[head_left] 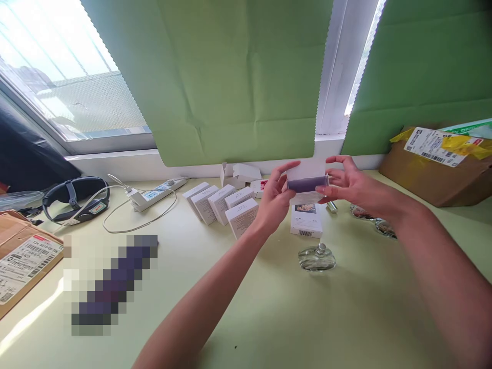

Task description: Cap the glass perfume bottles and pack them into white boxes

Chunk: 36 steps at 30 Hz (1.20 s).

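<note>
A small white cardboard box (305,197) is held up above the table, its top flap raised and its shaded inside showing. My left hand (272,197) grips the box's left side between thumb and fingers. At the right side, my right hand (351,183) has its thumb against the lower corner and its fingers curved around the edge. Below them, another white box (306,223) with a picture and barcode lies on the table. Nearer to me sits a clear glass bottle (317,259) with a silver neck. A small silver cylinder (331,206) lies by my right hand.
Several white boxes (209,205) stand left of my hands, with opened white packaging (246,174) behind. Two glass bottles (385,228) lie partly behind my right arm. A cardboard carton (434,174), power strip (154,195), headset (77,200), blurred dark object (119,282) and parcel (26,261) surround them.
</note>
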Tool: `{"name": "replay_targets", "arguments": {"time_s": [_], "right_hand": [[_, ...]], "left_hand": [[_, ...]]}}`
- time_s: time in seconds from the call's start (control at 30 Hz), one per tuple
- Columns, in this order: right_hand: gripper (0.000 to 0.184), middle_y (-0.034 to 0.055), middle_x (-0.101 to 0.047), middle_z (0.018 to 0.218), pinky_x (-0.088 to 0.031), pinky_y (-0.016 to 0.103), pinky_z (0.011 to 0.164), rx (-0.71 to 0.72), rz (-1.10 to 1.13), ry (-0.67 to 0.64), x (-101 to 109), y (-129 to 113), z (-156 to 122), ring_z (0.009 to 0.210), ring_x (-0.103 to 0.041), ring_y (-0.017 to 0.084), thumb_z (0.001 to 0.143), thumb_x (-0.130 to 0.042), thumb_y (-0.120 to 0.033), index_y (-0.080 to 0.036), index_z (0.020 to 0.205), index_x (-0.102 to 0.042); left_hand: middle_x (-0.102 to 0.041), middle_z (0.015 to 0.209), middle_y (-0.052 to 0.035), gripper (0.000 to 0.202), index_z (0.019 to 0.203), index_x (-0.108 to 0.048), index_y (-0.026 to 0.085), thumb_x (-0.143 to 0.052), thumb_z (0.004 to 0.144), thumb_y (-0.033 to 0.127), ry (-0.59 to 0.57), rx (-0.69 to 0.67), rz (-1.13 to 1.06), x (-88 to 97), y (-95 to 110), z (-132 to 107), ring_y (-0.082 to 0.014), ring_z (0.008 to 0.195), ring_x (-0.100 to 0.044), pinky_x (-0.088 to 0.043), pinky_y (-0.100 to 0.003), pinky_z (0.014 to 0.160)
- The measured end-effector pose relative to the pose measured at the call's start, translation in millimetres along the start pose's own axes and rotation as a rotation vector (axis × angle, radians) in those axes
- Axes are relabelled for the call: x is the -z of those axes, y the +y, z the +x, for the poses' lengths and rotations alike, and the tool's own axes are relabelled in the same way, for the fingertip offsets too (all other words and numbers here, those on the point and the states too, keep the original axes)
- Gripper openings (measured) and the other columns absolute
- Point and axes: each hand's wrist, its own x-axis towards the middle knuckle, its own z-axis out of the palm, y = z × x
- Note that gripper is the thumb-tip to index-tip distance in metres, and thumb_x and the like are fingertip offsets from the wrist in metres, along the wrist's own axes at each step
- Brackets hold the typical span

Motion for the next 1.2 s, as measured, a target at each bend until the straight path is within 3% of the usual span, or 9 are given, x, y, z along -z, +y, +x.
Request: {"name": "replay_targets", "arguments": {"time_s": [0.1, 0.17, 0.27, 0.37, 0.47, 0.57, 0.9, 1.2], "right_hand": [[0.077, 0.0071, -0.060, 0.144, -0.056, 0.037, 0.072, -0.020, -0.123, -0.068, 1.0, 7.4, 4.1, 0.118, -0.063, 0.035, 0.073, -0.079, -0.045, -0.042, 0.141, -0.041], [0.071, 0.0049, -0.066, 0.137, -0.056, 0.036, 0.077, 0.069, -0.144, -0.118, 0.5, 13.1, 8.7, 0.119, -0.062, 0.034, 0.072, -0.080, -0.044, -0.041, 0.136, -0.051], [0.043, 0.0027, -0.073, 0.124, -0.054, 0.037, 0.087, 0.206, -0.151, -0.168, -0.1, 19.2, 13.9, 0.113, -0.064, 0.031, 0.078, -0.075, -0.038, -0.036, 0.121, -0.065], [0.023, 0.0017, -0.076, 0.107, -0.052, 0.039, 0.084, 0.217, -0.209, -0.121, 0.8, 19.6, 13.7, 0.100, -0.065, 0.029, 0.085, -0.068, -0.036, -0.032, 0.108, -0.070], [0.023, 0.0021, -0.075, 0.100, -0.052, 0.040, 0.082, 0.234, -0.233, -0.062, 1.3, 15.5, 11.1, 0.092, -0.064, 0.028, 0.083, -0.071, -0.040, -0.030, 0.103, -0.070], [0.025, 0.0034, -0.073, 0.101, -0.051, 0.040, 0.087, 0.270, -0.240, -0.040, 0.1, 11.7, 10.4, 0.093, -0.063, 0.027, 0.082, -0.071, -0.043, -0.030, 0.104, -0.071], [0.025, 0.0064, -0.071, 0.097, -0.050, 0.048, 0.094, 0.307, -0.278, -0.034, -4.2, 5.2, 10.3, 0.104, -0.060, 0.033, 0.081, -0.071, -0.047, -0.028, 0.097, -0.072], [0.020, 0.0048, -0.069, 0.099, -0.050, 0.038, 0.083, 0.378, -0.336, -0.019, -1.9, 15.2, 14.4, 0.089, -0.059, 0.025, 0.086, -0.068, -0.045, -0.025, 0.090, -0.072]], "left_hand": [[-0.059, 0.127, -0.0061, 0.055, 0.123, -0.055, 0.026, -0.048, 0.073, 0.004, 0.054, -0.115, -0.002, -8.1, 3.2, -2.7, -0.0213, 0.123, -0.054, -0.049, -0.036, 0.096], [-0.054, 0.131, -0.0065, 0.051, 0.120, -0.058, 0.026, -0.049, 0.075, 0.003, 0.059, -0.205, -0.002, -13.6, 6.4, -4.6, -0.0214, 0.125, -0.052, -0.049, -0.035, 0.097], [-0.053, 0.128, -0.0069, 0.043, 0.119, -0.060, 0.025, -0.050, 0.083, 0.004, 0.062, -0.290, 0.069, -18.1, 12.9, -6.6, -0.0201, 0.125, -0.052, -0.049, -0.035, 0.099], [-0.058, 0.120, -0.0066, 0.022, 0.106, -0.066, 0.024, -0.056, 0.091, 0.011, 0.092, -0.336, 0.292, -15.4, 20.2, -6.1, -0.0186, 0.115, -0.058, -0.050, -0.034, 0.097], [-0.064, 0.111, -0.0056, 0.013, 0.099, -0.070, 0.023, -0.062, 0.093, 0.016, 0.085, -0.411, 0.524, -8.9, 27.1, -3.7, -0.0166, 0.101, -0.063, -0.052, -0.032, 0.090], [-0.068, 0.111, -0.0047, 0.013, 0.098, -0.071, 0.024, -0.059, 0.096, 0.019, 0.082, -0.428, 0.615, -4.5, 32.7, -1.9, -0.0163, 0.097, -0.065, -0.052, -0.030, 0.084], [-0.067, 0.112, -0.0052, 0.013, 0.095, -0.068, 0.021, -0.056, 0.098, 0.022, 0.105, -0.378, 0.516, -5.1, 34.3, -0.5, -0.0155, 0.099, -0.064, -0.053, -0.032, 0.089], [-0.067, 0.108, -0.0058, 0.014, 0.090, -0.068, 0.019, -0.057, 0.098, 0.018, 0.121, -0.480, 0.663, 0.9, 38.5, 0.3, -0.0137, 0.090, -0.065, -0.051, -0.026, 0.078]]}}
